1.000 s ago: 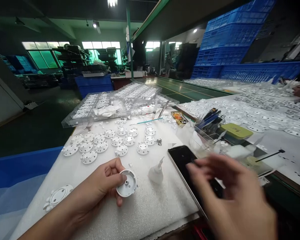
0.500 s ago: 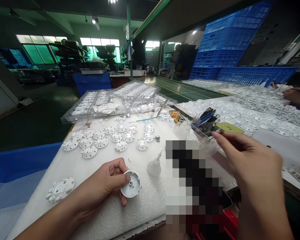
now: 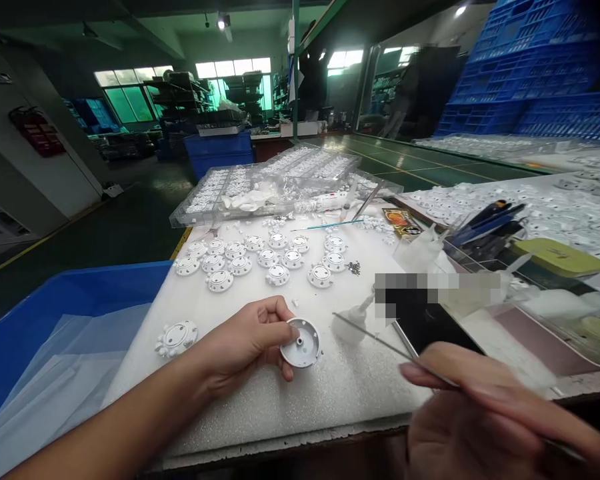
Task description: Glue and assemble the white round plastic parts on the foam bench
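Currently, my right fingers (image 3: 463,363) pinch a thin metal rod (image 3: 393,346), apart from the white cup (image 3: 310,348); my left fingers (image 3: 280,334) pinch that cup hollow side up, apparently mid-work. Beside my left forearm (image 3: 175,393), 1 knobbed disc (image 3: 177,337) on the counter (image 3: 350,393) looks furthest along; farther off, over 10 plainer discs (image 3: 277,275) seem less built up.

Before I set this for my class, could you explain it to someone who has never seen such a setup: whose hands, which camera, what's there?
There is no robot: these are one person's bare hands, seen by a camera worn on that person's head, looking forward and down. The left hand holds a shallow, round white part, hollow side showing. The right hand holds a thin, grey, rod-like tool. On the white, foam-like sheet lie round white pieces with dark spots, a cluster of tiny dark bits, and a translucent bottle with a pointed nozzle.
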`<state>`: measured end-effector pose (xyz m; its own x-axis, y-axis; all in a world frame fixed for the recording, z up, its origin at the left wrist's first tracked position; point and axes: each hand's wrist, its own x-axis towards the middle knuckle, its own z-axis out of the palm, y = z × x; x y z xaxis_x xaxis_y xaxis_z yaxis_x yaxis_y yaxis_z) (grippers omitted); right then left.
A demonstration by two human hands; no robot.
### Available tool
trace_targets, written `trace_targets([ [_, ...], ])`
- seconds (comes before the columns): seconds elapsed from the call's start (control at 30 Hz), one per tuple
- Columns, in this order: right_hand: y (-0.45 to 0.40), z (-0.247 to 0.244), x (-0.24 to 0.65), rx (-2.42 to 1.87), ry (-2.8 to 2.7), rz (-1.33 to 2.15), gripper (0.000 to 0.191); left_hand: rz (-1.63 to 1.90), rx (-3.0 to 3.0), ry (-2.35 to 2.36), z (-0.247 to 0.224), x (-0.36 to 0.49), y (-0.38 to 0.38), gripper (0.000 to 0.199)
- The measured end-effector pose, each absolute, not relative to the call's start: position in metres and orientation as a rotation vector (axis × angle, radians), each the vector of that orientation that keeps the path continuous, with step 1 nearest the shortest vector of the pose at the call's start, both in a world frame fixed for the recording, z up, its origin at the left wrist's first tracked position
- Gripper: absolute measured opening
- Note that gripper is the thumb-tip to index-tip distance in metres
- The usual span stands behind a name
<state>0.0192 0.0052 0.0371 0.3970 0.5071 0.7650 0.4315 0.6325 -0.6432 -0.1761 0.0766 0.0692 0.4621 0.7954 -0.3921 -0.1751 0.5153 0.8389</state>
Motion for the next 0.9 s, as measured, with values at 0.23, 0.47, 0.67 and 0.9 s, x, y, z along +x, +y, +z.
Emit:
trace_targets([
  [0.23,0.026,0.043,-0.007,-0.693,-1.485,0.220,0.009,0.701,0.817,0.873,0.069,-0.175,0.076,0.019],
  [0.47,0.027,0.035,-0.005,-0.662,-1.535,0.245,0.020,0.702,0.834,0.876,0.068,-0.175,0.077,0.016],
  [0.67,0.029,0.035,-0.006,-0.665,-1.544,0.257,0.023,0.699,0.842,0.877,0.068,-0.175,0.076,0.016],
  [0.9,0.012,0.025,0.012,-0.856,-1.454,0.223,0.011,0.689,0.838,0.889,0.069,-0.176,0.076,0.018],
])
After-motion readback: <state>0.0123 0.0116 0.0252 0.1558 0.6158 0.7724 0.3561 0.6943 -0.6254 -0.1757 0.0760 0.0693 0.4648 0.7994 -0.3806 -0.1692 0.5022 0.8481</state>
